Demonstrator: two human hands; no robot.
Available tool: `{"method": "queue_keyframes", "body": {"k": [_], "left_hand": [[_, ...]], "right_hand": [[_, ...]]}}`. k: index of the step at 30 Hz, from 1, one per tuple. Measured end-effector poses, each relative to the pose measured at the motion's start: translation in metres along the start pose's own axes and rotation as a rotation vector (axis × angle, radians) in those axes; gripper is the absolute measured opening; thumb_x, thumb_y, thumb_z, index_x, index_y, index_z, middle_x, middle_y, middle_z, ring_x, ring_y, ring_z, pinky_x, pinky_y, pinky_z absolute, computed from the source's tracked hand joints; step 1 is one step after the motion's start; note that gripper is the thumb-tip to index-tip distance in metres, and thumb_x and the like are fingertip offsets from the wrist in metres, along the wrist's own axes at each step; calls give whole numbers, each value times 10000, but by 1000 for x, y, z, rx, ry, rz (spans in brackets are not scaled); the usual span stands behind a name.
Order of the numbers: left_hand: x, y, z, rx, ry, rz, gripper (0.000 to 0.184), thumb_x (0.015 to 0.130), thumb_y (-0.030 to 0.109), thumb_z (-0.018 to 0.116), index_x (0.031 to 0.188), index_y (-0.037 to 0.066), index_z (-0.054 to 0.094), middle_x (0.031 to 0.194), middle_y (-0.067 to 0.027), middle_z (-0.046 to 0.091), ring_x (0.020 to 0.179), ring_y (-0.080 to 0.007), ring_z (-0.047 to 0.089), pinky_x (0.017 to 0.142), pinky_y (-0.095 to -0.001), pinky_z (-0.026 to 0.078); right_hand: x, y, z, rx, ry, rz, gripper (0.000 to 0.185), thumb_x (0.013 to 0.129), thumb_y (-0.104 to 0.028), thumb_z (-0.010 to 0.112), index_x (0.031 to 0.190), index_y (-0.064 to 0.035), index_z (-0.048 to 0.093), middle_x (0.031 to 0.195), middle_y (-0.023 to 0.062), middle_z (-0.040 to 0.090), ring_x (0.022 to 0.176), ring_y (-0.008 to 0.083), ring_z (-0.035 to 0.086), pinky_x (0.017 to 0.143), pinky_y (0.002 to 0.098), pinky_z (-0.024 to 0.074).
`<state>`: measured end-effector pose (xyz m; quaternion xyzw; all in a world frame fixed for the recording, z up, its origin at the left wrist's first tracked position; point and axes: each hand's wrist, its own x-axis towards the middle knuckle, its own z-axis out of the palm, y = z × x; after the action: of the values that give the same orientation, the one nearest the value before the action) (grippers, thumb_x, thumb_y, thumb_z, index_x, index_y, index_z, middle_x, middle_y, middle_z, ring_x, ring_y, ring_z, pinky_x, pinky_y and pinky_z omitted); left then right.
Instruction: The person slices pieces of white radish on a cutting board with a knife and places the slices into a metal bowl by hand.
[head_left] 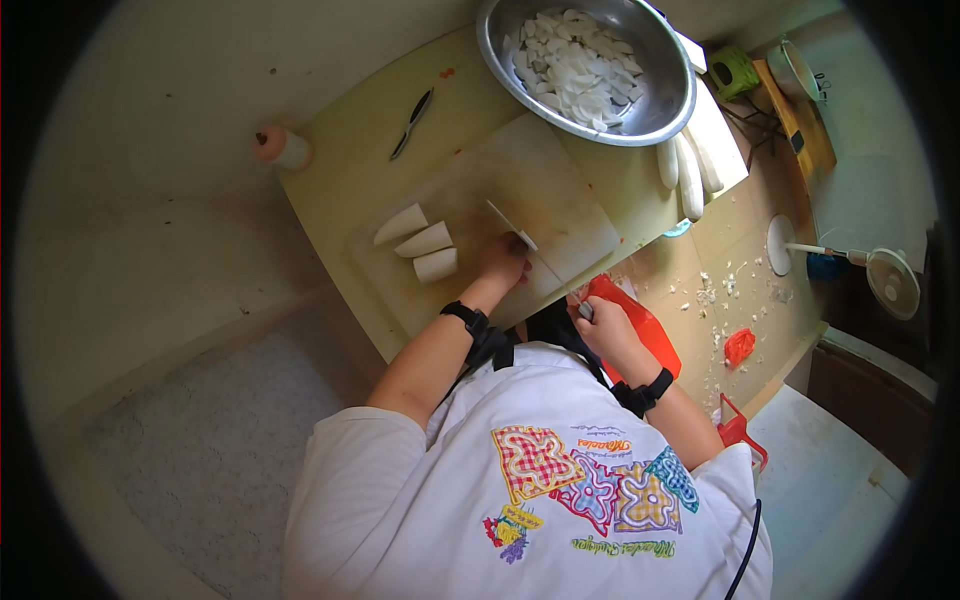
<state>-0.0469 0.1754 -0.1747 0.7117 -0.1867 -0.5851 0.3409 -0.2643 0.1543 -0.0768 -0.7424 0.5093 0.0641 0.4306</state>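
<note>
My right hand (608,328) is closed round the handle of a knife (552,272), whose thin blade slants up and left over the pale cutting board (580,215). Close beside the blade, my left hand (505,262) has its fingers curled on a small white vegetable piece (528,240), which they partly cover. Three thicker peeled white chunks (436,264) lie on the board to the left of my left hand. Beyond the board, a large steel bowl (488,55) holds many thin white slices (580,70).
Whole peeled white vegetables (690,180) lie right of the bowl. A peeler (411,125) rests on the table (345,125) near a pink-topped bottle (285,148). Below the table's right edge is a red container (650,325); scraps litter the floor near a white fan (892,283).
</note>
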Motion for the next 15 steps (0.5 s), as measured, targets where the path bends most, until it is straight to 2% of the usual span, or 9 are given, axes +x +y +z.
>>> {"method": "queue_keyframes", "body": {"k": [7,15], "left_hand": [[2,-2,1,-20,8,-12,247,984,195,487,1108,43,637,708,-103,679,478,-207,631,448,-343,501],[9,-10,2,-63,25,-7,211,952,107,527,1098,14,646,694,-100,670,479,-198,619,449,-353,509]], "right_hand": [[4,-15,-3,-16,-7,12,317,920,-276,645,838,28,617,746,271,627,735,453,621,664,483,490],[12,-25,-6,-19,-39,26,305,926,-271,627,892,33,634,784,279,638,776,455,631,694,489,498]]}}
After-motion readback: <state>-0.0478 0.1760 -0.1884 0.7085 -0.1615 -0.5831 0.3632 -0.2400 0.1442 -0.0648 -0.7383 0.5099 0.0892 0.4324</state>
